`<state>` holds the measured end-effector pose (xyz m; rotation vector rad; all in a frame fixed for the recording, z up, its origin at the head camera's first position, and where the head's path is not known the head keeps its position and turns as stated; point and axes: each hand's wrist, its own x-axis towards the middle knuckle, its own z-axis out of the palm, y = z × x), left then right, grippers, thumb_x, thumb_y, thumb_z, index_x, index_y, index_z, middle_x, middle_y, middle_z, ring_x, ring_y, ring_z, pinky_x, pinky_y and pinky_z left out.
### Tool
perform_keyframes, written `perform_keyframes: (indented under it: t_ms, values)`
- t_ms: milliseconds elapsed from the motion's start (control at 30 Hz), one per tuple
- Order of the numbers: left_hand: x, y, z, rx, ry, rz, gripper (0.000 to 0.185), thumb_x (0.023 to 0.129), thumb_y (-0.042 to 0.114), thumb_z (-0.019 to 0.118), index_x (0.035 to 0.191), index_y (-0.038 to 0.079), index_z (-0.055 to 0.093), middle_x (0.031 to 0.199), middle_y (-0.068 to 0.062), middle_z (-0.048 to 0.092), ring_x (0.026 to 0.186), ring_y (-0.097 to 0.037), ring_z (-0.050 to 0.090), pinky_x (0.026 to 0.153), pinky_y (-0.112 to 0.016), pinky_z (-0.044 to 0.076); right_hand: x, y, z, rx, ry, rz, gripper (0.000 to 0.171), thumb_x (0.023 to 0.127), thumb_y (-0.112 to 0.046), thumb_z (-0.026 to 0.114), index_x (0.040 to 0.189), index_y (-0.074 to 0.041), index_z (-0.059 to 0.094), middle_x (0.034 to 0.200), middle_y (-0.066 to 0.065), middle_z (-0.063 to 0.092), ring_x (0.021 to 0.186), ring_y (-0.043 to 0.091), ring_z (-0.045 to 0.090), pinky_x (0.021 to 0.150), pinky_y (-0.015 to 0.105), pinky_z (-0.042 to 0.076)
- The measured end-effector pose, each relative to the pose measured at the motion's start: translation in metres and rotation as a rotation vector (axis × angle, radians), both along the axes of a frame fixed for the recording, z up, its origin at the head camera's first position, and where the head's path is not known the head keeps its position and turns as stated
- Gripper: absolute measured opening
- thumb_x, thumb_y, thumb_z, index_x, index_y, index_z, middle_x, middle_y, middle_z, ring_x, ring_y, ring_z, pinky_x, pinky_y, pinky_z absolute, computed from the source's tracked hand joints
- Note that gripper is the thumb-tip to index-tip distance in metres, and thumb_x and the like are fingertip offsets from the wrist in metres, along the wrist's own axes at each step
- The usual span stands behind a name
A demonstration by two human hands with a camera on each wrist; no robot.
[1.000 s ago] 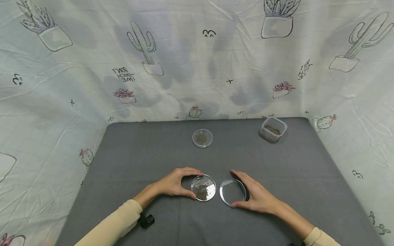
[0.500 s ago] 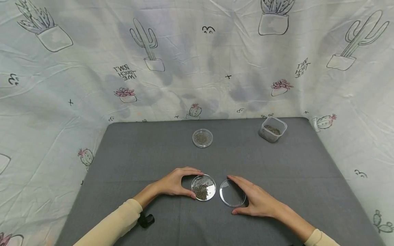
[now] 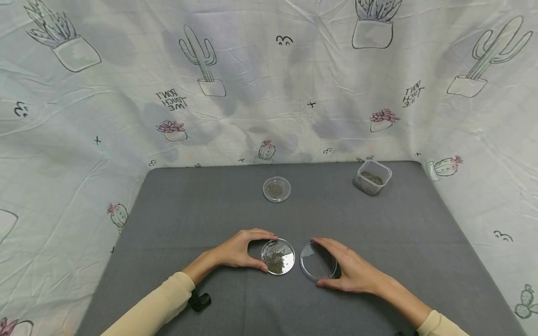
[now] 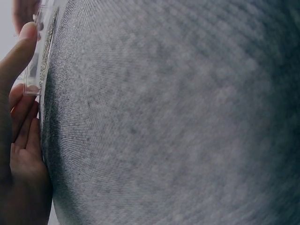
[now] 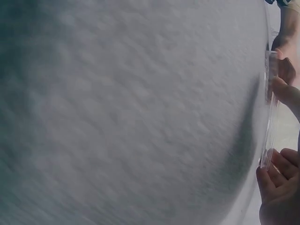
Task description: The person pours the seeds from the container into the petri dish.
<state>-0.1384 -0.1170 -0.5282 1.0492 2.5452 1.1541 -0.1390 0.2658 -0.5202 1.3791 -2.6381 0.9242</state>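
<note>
On the grey table lies a clear round petri dish (image 3: 278,262) holding brown-grey crumbly bits. My left hand (image 3: 238,249) holds its left side, thumb at the near rim and fingers at the far rim. Just to the right, apart from the dish, is a clear petri dish lid (image 3: 318,264) with nothing in it. My right hand (image 3: 351,267) grips the lid's right side between thumb and fingers. Seen edge-on in the right wrist view, the lid (image 5: 269,122) sits between thumb and fingertips. The left wrist view shows the dish (image 4: 46,58) edge-on by the left thumb.
Farther back stands another petri dish (image 3: 276,189) with similar crumbly bits. A clear plastic tub (image 3: 372,178) partly filled with brown-grey material is at the back right. A cactus-print cloth (image 3: 269,84) hangs behind the table (image 3: 201,200) and along both sides.
My right fingers have drawn in along the far rim of the lid, and the thumb has come back against its near rim. My left hand and the dish have stayed still.
</note>
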Motion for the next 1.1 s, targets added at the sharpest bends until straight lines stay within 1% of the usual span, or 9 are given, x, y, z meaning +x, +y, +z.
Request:
perform_keyframes:
  t_ms: [267, 433, 567, 667, 800, 933, 967, 1033, 1100]
  values:
    - [0.001, 0.001, 0.001, 0.007, 0.012, -0.007, 0.078, 0.078, 0.035, 0.1, 0.147, 0.017, 0.069, 0.146, -0.004, 0.072, 0.139, -0.026, 0.066, 0.12, -0.041, 0.055, -0.017, -0.002, 0.012, -0.072, -0.046, 0.023, 0.1, 0.082, -0.042, 0.097, 0.158, 0.001, 0.049, 0.148, 0.009, 0.065, 0.133, 0.026, 0.067, 0.118, 0.017, 0.047]
    - [0.003, 0.003, 0.003, 0.015, -0.007, -0.006, 0.078, 0.077, 0.034, 0.101, 0.146, 0.016, 0.069, 0.146, -0.004, 0.072, 0.14, -0.026, 0.066, 0.12, -0.041, 0.055, -0.025, -0.004, 0.018, -0.132, -0.103, 0.034, 0.101, 0.08, -0.035, 0.099, 0.157, 0.006, 0.047, 0.147, 0.016, 0.064, 0.129, 0.029, 0.067, 0.11, 0.027, 0.058]
    - [0.004, 0.003, 0.003, 0.019, -0.008, -0.005, 0.078, 0.077, 0.034, 0.101, 0.147, 0.016, 0.069, 0.146, -0.004, 0.072, 0.14, -0.026, 0.066, 0.12, -0.04, 0.054, -0.029, -0.005, 0.022, -0.152, -0.137, -0.008, 0.103, 0.077, -0.031, 0.1, 0.159, 0.001, 0.047, 0.148, 0.017, 0.064, 0.126, 0.029, 0.068, 0.103, 0.036, 0.062]
    - [0.005, 0.004, 0.004, 0.02, -0.009, -0.003, 0.079, 0.077, 0.033, 0.101, 0.147, 0.016, 0.068, 0.146, -0.004, 0.072, 0.139, -0.025, 0.066, 0.12, -0.039, 0.054, -0.032, -0.005, 0.026, -0.161, -0.157, -0.036, 0.104, 0.075, -0.026, 0.101, 0.16, -0.003, 0.046, 0.149, 0.018, 0.063, 0.124, 0.03, 0.067, 0.1, 0.038, 0.063]
    - [0.006, 0.005, 0.006, 0.017, -0.007, 0.001, 0.08, 0.077, 0.034, 0.101, 0.147, 0.016, 0.068, 0.146, -0.004, 0.072, 0.139, -0.025, 0.066, 0.12, -0.039, 0.054, -0.036, -0.004, 0.032, -0.163, -0.182, -0.054, 0.104, 0.074, -0.021, 0.099, 0.161, -0.007, 0.044, 0.151, 0.016, 0.062, 0.121, 0.03, 0.066, 0.095, 0.034, 0.061]
    - [0.006, 0.005, 0.008, 0.007, -0.021, 0.006, 0.08, 0.076, 0.035, 0.101, 0.147, 0.017, 0.068, 0.146, -0.003, 0.072, 0.14, -0.024, 0.066, 0.121, -0.039, 0.053, -0.041, -0.003, 0.036, -0.179, -0.213, -0.076, 0.102, 0.074, -0.021, 0.099, 0.159, -0.008, 0.046, 0.149, 0.014, 0.064, 0.107, 0.024, 0.064, 0.083, 0.025, 0.055]
    - [0.006, 0.005, 0.007, 0.003, -0.028, 0.008, 0.081, 0.076, 0.035, 0.101, 0.147, 0.017, 0.068, 0.147, -0.003, 0.071, 0.141, -0.024, 0.065, 0.121, -0.038, 0.053, -0.048, 0.001, 0.02, -0.218, -0.22, -0.053, 0.1, 0.076, -0.023, 0.099, 0.16, -0.009, 0.046, 0.144, 0.012, 0.066, 0.104, 0.021, 0.063, 0.083, 0.025, 0.053]
    - [0.006, 0.006, 0.008, 0.0, -0.03, 0.009, 0.081, 0.076, 0.035, 0.101, 0.147, 0.017, 0.068, 0.147, -0.003, 0.071, 0.141, -0.024, 0.065, 0.122, -0.039, 0.053, -0.051, 0.001, 0.02, -0.25, -0.253, -0.054, 0.1, 0.075, -0.022, 0.1, 0.159, -0.009, 0.047, 0.127, 0.013, 0.069, 0.093, 0.015, 0.059, 0.076, 0.024, 0.049]
    - [0.007, 0.006, 0.008, -0.002, -0.032, 0.011, 0.081, 0.075, 0.035, 0.102, 0.147, 0.017, 0.068, 0.147, -0.003, 0.071, 0.141, -0.024, 0.065, 0.122, -0.039, 0.053, -0.052, 0.001, 0.02, -0.286, -0.314, -0.052, 0.101, 0.074, -0.018, 0.101, 0.159, -0.008, 0.046, 0.124, 0.014, 0.067, 0.087, 0.013, 0.056, 0.071, 0.024, 0.047]
